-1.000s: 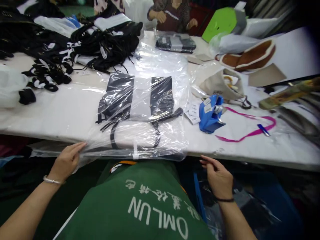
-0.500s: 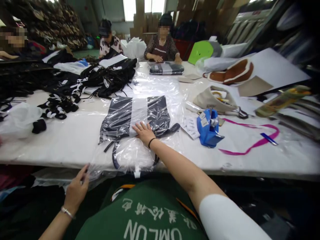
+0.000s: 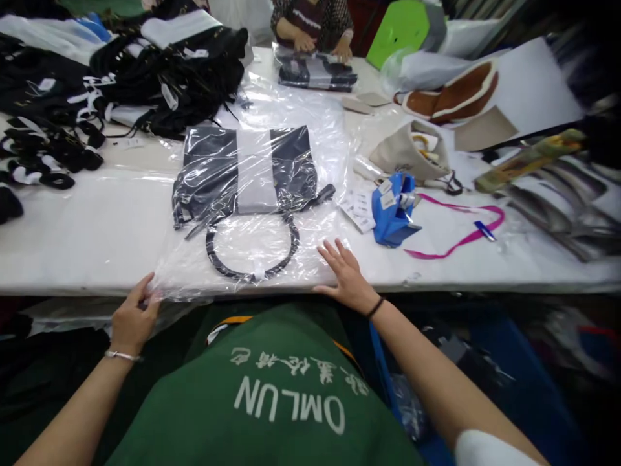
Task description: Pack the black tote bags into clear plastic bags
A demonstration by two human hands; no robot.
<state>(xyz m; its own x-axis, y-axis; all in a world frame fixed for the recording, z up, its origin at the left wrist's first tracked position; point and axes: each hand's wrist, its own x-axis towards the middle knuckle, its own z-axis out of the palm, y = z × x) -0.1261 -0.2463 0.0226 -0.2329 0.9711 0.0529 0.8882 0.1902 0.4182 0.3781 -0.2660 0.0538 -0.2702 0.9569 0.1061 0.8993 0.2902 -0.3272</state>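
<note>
A black handbag (image 3: 208, 165) with a white paper band (image 3: 255, 171) lies flat inside a clear plastic bag (image 3: 189, 265). Its looped handle (image 3: 213, 255) points toward me at the table's front edge. My left hand (image 3: 133, 315) pinches the near left corner of the plastic bag between thumb and fingers. At the near right side of that bag, my right hand (image 3: 347, 275) rests with its fingers spread, holding nothing; it touches the plastic or the table beside it, I cannot tell which.
Black bags (image 3: 160, 84) are heaped at the left back. A blue tape dispenser (image 3: 392, 213), a pink ribbon (image 3: 460, 246), a beige pouch (image 3: 412, 152) and a brown fleece-edged item (image 3: 451, 94) lie right. Across the table, a co-worker's hands (image 3: 305, 42) touch another wrapped bag (image 3: 315, 72).
My right hand has moved off the wrapped handbag's paper band, toward me and right. My left hand still grips the plastic corner. The view has tilted down, and the handle loop lies farther onto the table.
</note>
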